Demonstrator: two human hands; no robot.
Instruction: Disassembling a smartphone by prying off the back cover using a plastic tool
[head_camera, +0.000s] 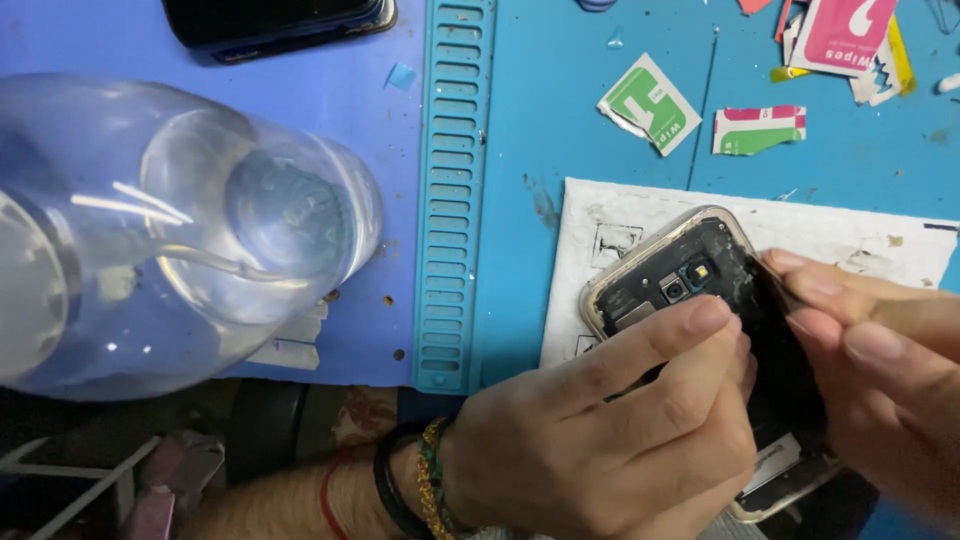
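my left hand (600, 440) and right hand (880, 350) both grip opened phone (690, 270) on white pad (600, 215) at bench near edge; pry slip likely cracks camera.

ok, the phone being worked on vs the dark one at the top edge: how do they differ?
The opened phone lies on a white pad between the left hand and right hand, its insides and camera exposed. The dark phone lies untouched on the blue mat, closed and cut off by the frame. Both lie flat.
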